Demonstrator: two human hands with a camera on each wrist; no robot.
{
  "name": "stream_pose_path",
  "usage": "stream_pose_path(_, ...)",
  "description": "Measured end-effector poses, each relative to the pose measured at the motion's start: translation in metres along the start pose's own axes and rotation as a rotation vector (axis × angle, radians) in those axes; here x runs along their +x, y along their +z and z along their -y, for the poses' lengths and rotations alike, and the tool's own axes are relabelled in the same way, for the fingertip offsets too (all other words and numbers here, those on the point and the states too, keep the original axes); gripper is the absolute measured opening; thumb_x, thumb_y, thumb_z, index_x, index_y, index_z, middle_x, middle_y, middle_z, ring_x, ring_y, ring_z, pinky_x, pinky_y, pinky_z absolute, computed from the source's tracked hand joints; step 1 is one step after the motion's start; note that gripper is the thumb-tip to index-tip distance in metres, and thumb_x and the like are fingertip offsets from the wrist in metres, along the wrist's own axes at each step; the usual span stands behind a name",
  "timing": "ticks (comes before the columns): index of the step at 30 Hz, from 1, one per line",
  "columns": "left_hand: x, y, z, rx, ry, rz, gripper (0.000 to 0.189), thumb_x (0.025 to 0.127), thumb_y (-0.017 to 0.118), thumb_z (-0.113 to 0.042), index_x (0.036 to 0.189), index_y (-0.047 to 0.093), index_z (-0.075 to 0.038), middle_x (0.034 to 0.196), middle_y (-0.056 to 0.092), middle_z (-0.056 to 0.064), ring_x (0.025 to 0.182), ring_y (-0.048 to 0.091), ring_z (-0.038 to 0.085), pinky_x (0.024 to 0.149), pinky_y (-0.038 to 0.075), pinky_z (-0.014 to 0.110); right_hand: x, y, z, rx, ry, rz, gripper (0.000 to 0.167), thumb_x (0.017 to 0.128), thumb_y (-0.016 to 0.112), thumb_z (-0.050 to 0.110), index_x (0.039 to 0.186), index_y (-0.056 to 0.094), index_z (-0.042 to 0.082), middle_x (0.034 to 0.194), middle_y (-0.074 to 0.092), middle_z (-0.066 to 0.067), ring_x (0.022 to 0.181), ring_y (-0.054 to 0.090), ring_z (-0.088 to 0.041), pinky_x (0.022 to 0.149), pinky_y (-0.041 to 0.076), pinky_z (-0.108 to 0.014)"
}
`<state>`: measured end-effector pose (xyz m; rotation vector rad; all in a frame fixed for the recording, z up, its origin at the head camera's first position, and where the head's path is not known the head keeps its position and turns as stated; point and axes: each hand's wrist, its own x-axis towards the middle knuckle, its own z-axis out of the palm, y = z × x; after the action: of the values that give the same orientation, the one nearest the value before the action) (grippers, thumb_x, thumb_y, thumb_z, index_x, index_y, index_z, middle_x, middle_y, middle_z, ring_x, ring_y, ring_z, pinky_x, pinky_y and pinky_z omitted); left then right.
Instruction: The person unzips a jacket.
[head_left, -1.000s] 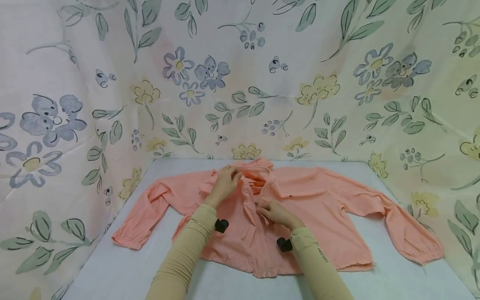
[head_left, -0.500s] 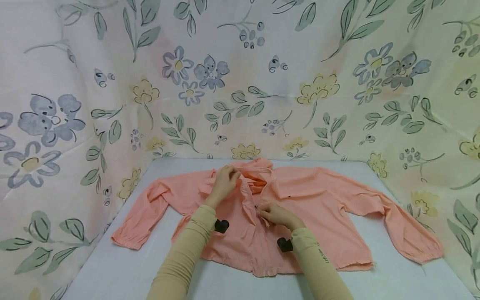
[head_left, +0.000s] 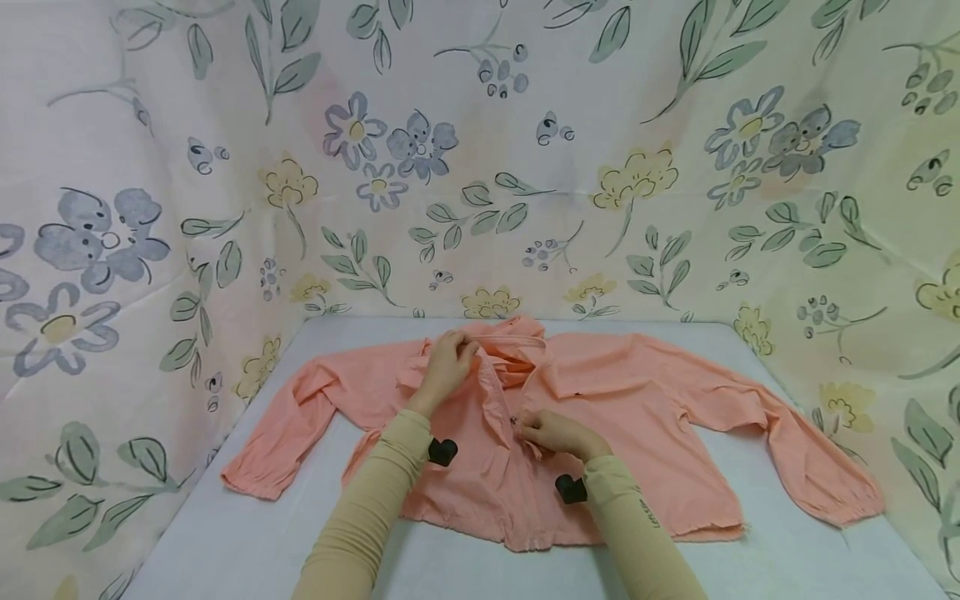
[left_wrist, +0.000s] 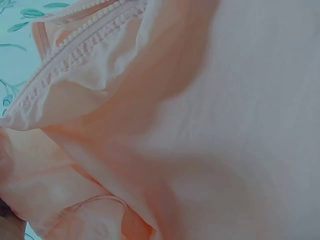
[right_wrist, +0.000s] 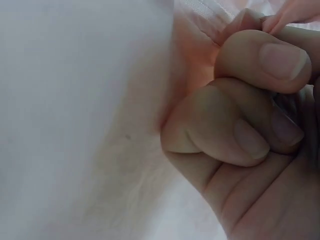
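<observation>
A pink zip-up jacket [head_left: 630,442] lies spread on its back, its front partly unzipped from the collar. High on the left front edge, beside the collar, my left hand [head_left: 448,367] pinches the fabric. My right hand [head_left: 555,435] pinches the zipper pull beside the slider [head_left: 513,421]; the fingers mostly cover the pull. In the right wrist view the curled fingers [right_wrist: 210,125] have pink cloth at their tips. The left wrist view shows zipper teeth [left_wrist: 80,37] along the raised front edge, with the left hand's grip out of sight.
A white-covered table [head_left: 465,575] carries the jacket. Both sleeves stretch outward, the left sleeve [head_left: 288,425] bent and the right sleeve [head_left: 817,458] reaching near the table's side. Floral cloth [head_left: 480,167] hangs behind and at both sides.
My right hand has slid slightly down along the zipper with the slider, so the neck opening is a little longer. The left hand keeps its hold near the collar.
</observation>
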<state>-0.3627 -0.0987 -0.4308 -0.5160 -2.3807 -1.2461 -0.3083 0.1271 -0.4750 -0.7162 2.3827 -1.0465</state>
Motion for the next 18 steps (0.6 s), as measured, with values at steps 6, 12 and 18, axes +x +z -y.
stream_pose_path(6,0.0010,0.0004,0.0004,-0.009,0.011,-0.021,0.009,0.092,0.058,-0.008,0.084,0.063,-0.008,0.078,0.052,0.003,0.071,0.047,0.019,0.064,0.041,0.033,-0.0016,0.0002,-0.0010,0.000,0.045,0.011,0.034,0.096,0.052,0.029,0.068,0.055,0.009,0.054,0.043,0.003,0.048,0.040,-0.011,0.052,0.034,-0.025)
stream_pose_path(12,0.0017,0.0000,0.0003,-0.011,0.008,-0.020,0.010,0.092,0.057,-0.009,0.084,0.063,-0.008,0.077,0.052,0.002,0.071,0.047,0.018,0.064,0.040,0.033,-0.0009,-0.0004,-0.0029,-0.023,0.052,0.017,0.032,0.095,0.052,0.029,0.069,0.056,0.011,0.056,0.043,0.004,0.050,0.040,-0.010,0.052,0.033,-0.024)
stream_pose_path(18,0.0016,-0.0001,-0.0002,-0.003,-0.011,-0.015,0.010,0.093,0.057,-0.011,0.085,0.063,-0.009,0.077,0.052,0.002,0.071,0.046,0.018,0.064,0.039,0.033,-0.0023,-0.0014,-0.0012,-0.038,0.073,0.021,0.032,0.094,0.054,0.031,0.068,0.056,0.011,0.057,0.043,0.004,0.051,0.040,-0.010,0.052,0.033,-0.024)
